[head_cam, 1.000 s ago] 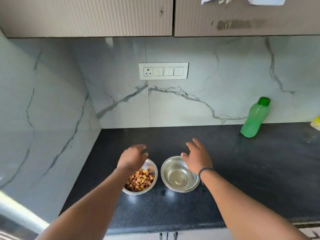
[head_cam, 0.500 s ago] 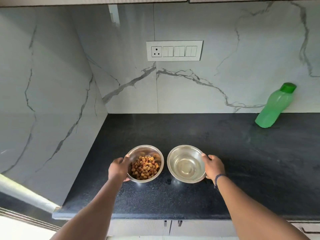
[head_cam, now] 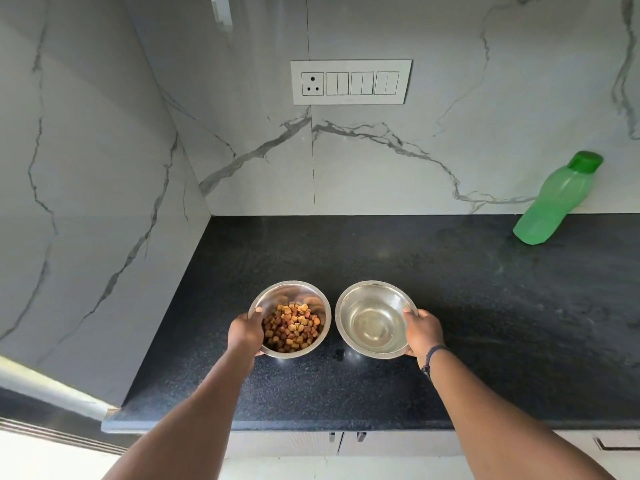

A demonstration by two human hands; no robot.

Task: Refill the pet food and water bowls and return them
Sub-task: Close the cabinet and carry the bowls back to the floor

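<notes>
Two steel bowls are side by side over the black countertop (head_cam: 450, 306). The food bowl (head_cam: 304, 292) on the left holds brown and orange kibble. My left hand (head_cam: 246, 332) grips its left rim, thumb over the edge. The water bowl (head_cam: 367, 299) on the right holds clear water. My right hand (head_cam: 422, 332) grips its right rim. Whether the bowls rest on the counter or are just off it I cannot tell.
A green water bottle (head_cam: 554, 206) with a green cap leans against the marble backsplash at the back right. A white socket and switch plate (head_cam: 351, 81) is on the wall. A marble side wall closes the left. Cabinet doors (head_cam: 346, 441) lie under the counter edge.
My hands came down from above the bowls and closed on their outer rims. The view has pulled back and tilted down, so the bowls now sit nearer the counter's front.
</notes>
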